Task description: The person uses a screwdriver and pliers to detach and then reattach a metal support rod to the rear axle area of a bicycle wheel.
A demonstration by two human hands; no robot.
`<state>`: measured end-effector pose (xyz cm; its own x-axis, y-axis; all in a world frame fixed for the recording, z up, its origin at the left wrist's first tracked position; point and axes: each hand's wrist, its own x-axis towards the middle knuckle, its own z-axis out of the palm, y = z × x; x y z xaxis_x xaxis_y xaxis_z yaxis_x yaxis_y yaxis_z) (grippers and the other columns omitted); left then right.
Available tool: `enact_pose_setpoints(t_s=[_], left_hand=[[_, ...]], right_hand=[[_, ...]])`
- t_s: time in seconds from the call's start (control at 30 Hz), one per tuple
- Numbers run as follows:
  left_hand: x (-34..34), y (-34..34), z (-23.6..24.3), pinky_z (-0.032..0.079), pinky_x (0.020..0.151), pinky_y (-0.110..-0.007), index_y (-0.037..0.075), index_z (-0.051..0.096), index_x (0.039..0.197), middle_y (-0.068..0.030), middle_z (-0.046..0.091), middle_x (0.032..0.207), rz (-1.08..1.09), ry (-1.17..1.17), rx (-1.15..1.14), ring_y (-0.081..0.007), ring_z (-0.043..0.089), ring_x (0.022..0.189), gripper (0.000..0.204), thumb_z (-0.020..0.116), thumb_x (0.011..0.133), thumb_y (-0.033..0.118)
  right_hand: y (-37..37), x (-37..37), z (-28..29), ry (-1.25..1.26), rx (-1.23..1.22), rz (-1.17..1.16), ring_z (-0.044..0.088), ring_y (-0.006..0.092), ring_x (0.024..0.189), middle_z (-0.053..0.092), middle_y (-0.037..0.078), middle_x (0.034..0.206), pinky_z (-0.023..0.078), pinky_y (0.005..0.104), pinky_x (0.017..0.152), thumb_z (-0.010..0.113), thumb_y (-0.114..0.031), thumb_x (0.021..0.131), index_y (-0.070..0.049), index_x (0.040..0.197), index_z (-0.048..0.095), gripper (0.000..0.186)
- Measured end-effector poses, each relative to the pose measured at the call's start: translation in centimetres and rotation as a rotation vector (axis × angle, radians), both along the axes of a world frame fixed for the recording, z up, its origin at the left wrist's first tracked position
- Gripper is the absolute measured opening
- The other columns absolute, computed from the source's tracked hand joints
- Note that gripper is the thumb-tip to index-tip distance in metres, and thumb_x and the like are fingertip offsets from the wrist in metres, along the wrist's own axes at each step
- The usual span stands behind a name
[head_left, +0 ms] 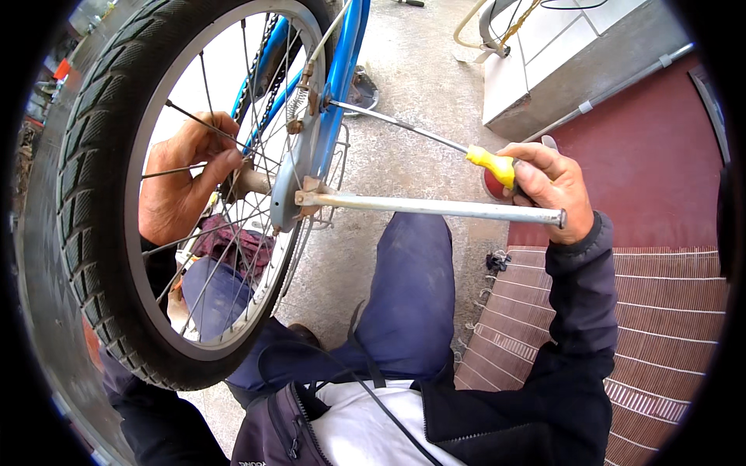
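Observation:
My right hand (548, 182) is closed around the yellow handle of a screwdriver (491, 165). The long shank runs left, and its tip meets a fastener on the blue bicycle frame (334, 85), beside a small coil spring (298, 105). My left hand (183, 175) is among the spokes of the bicycle wheel (93, 186), left of the hub (250, 182). Its thumb and fingers are bent together near a spoke; whatever they pinch is hidden. A metal rod (435, 206) sticks out from a rusty bracket near the hub and passes in front of my right wrist.
Below the rod are my knees in blue trousers (412, 272). A slatted brown mat (583, 318) and a dark red panel (622, 171) lie to the right. A tiled block (552, 54) with a hose stands at the upper right. A patterned cloth (233, 245) shows behind the spokes.

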<state>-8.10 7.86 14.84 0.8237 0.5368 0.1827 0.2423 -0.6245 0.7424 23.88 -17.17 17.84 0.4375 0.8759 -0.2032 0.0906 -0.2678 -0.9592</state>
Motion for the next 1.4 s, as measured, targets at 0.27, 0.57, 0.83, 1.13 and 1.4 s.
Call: enact_pose_setpoints(t_s=[0.27, 0.57, 0.83, 1.13, 1.4], left_hand=[[-7.4, -3.5, -0.7, 0.050, 0.086, -0.036, -0.002, 0.050, 0.127, -0.0143, 0.060, 0.115, 0.774, -0.133, -0.298, -0.0242, 0.061, 0.106, 0.041, 0.058, 0.090, 0.013], [-12.3, -18.3, 2.8, 0.031, 0.052, -0.024, -0.008, 0.047, 0.124, -0.0065, 0.043, 0.073, 0.811, -0.419, 0.620, -0.0128, 0.038, 0.063, 0.030, 0.041, 0.096, 0.000], [3.2, -18.9, 4.3, 0.046, 0.093, -0.037, -0.007, 0.037, 0.133, -0.0258, 0.056, 0.118, 0.468, -0.266, 0.256, -0.0289, 0.055, 0.113, 0.051, 0.055, 0.085, 0.000], [12.7, -7.1, 2.4, 0.036, 0.106, -0.046, -0.009, 0.033, 0.136, -0.0335, 0.045, 0.132, 0.616, -0.047, 0.365, -0.0399, 0.046, 0.126, 0.065, 0.065, 0.086, 0.018], [13.7, -4.3, 2.0, 0.051, 0.085, -0.033, -0.011, 0.036, 0.134, -0.0274, 0.060, 0.112, 0.612, 0.066, -0.133, -0.0271, 0.063, 0.100, 0.061, 0.062, 0.088, 0.020]], right_hand=[[0.5, 0.0, 0.3, -0.114, 0.009, 0.096, 0.047, 0.0028, 0.060, 0.062, 0.001, 0.080, 0.037, 0.0183, 0.053, 0.067, -0.020, 0.088, 0.001, 0.111, 0.062, 0.031], [0.4, 0.6, -1.2, -0.135, 0.007, 0.055, 0.054, 0.0047, 0.073, 0.063, 0.001, 0.083, 0.044, 0.0198, 0.066, 0.069, -0.015, 0.086, 0.002, 0.105, 0.064, 0.026], [0.4, 0.3, -2.5, -0.248, 0.210, 0.088, 0.055, 0.0049, 0.074, 0.063, 0.002, 0.081, 0.045, 0.0204, 0.066, 0.069, -0.013, 0.085, 0.003, 0.101, 0.064, 0.023], [0.7, 1.0, -4.6, -0.317, 0.280, 0.081, 0.057, 0.0091, 0.062, 0.063, 0.010, 0.069, 0.046, 0.0270, 0.058, 0.071, -0.017, 0.082, 0.001, 0.096, 0.066, 0.024], [0.7, 1.7, -5.3, -0.210, 0.292, 0.111, 0.058, 0.0112, 0.061, 0.064, 0.010, 0.069, 0.047, 0.0281, 0.058, 0.072, -0.018, 0.082, -0.001, 0.097, 0.067, 0.024]])
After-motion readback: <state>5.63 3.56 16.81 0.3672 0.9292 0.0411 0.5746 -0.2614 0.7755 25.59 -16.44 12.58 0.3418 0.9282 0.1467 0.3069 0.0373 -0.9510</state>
